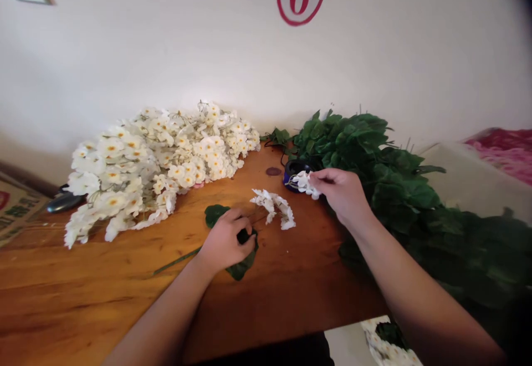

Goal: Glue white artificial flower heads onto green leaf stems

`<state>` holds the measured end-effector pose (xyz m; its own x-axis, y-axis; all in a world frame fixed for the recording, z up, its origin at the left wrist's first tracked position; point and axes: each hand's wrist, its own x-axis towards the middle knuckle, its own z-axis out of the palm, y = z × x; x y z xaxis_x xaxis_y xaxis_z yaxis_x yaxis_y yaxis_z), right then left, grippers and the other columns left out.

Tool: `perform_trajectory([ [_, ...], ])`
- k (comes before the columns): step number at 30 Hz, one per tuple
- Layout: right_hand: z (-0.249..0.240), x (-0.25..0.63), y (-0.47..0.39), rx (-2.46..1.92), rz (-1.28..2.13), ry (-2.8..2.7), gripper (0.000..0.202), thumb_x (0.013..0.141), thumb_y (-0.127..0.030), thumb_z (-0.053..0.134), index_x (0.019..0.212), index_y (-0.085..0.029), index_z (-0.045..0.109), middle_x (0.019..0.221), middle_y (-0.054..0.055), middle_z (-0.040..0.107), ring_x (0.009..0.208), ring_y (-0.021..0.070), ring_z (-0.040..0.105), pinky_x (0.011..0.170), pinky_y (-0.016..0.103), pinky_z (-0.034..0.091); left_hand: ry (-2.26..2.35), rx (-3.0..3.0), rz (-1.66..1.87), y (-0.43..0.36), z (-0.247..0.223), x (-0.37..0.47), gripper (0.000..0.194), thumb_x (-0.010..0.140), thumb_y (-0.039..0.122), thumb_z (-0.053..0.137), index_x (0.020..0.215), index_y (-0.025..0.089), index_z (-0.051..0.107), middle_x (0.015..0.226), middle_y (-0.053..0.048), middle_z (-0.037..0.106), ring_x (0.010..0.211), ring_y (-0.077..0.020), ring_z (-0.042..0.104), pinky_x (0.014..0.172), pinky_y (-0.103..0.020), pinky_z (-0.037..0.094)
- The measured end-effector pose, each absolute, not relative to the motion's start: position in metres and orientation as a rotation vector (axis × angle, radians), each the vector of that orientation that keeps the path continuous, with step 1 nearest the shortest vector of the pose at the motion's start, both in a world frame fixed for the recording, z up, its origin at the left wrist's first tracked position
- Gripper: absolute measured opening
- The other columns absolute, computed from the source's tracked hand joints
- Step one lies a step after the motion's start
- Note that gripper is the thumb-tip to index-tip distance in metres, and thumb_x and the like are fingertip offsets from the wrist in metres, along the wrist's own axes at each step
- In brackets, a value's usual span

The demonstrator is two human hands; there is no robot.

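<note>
My left hand (228, 239) is closed around an artificial flower stem low over the table. Green leaves (243, 266) spread around its fingers, and a green stalk (177, 260) sticks out to the left. Just right of that hand, white blossoms (274, 208) on thin stems lean out over the wood. My right hand (341, 191) pinches a small white flower sprig (305, 183) between thumb and fingers. The sprig's stem end is at a small round blue pot with a dark inside (291, 180); whether it touches the pot I cannot tell.
A big heap of white flowers (178, 155) lies at the back left of the wooden table (103, 294). Green leaf stems (399, 183) pile up on the right. A dark shiny object (64, 202) and a cardboard box (16, 211) are far left. More white flowers (384, 349) show below the front edge.
</note>
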<state>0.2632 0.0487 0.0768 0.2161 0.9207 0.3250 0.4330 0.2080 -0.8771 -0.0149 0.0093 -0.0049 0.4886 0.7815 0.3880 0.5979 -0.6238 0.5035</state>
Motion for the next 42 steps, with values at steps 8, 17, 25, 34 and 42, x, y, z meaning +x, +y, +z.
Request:
perform_trajectory([
  [8,-0.007,0.220,-0.011,-1.279,1.108,-1.103,0.016,0.061,-0.030,0.083,0.070,-0.021,0.074,0.072,0.002,0.073,0.065,0.0174,0.063,0.063,0.031,0.052,1.267,2.621,0.637,0.007,-0.011,-0.009,0.020,0.085,0.028,0.059,0.100,0.017,0.065,0.103,-0.011,0.057,0.102,-0.0267,0.054,0.095,-0.046,0.046],
  [17,-0.027,0.213,-0.011,-1.211,1.168,-0.915,0.021,0.060,-0.033,0.085,0.070,-0.020,0.071,0.078,0.003,0.074,0.066,0.0176,0.064,0.061,0.032,0.053,1.293,2.650,0.613,0.011,-0.012,-0.006,0.021,0.095,0.029,0.050,0.101,0.014,0.064,0.102,-0.011,0.058,0.100,-0.0250,0.054,0.099,-0.044,0.045],
  [25,-0.027,0.214,-0.007,-1.318,1.146,-0.925,0.017,0.062,-0.034,0.081,0.067,-0.022,0.070,0.066,0.001,0.069,0.058,0.0159,0.059,0.053,0.030,0.050,1.179,2.533,0.677,0.020,-0.015,-0.012,0.011,0.093,0.026,0.058,0.090,0.020,0.067,0.098,-0.005,0.061,0.095,-0.0210,0.056,0.092,-0.040,0.046],
  [34,-0.034,0.218,-0.006,-1.313,1.154,-0.874,0.019,0.060,-0.032,0.084,0.070,-0.021,0.072,0.073,0.001,0.071,0.066,0.0168,0.061,0.060,0.031,0.051,1.151,2.445,0.779,0.021,-0.020,-0.015,0.010,0.092,0.026,0.059,0.091,0.019,0.067,0.103,-0.006,0.062,0.098,-0.0207,0.058,0.091,-0.040,0.047],
  [42,-0.035,0.218,-0.007,-1.311,1.194,-0.886,0.021,0.060,-0.033,0.085,0.068,-0.021,0.070,0.071,0.000,0.070,0.061,0.0156,0.059,0.057,0.030,0.050,1.152,2.448,0.740,0.020,-0.019,-0.016,0.014,0.093,0.026,0.057,0.091,0.020,0.069,0.107,-0.006,0.062,0.101,-0.0220,0.058,0.094,-0.041,0.046],
])
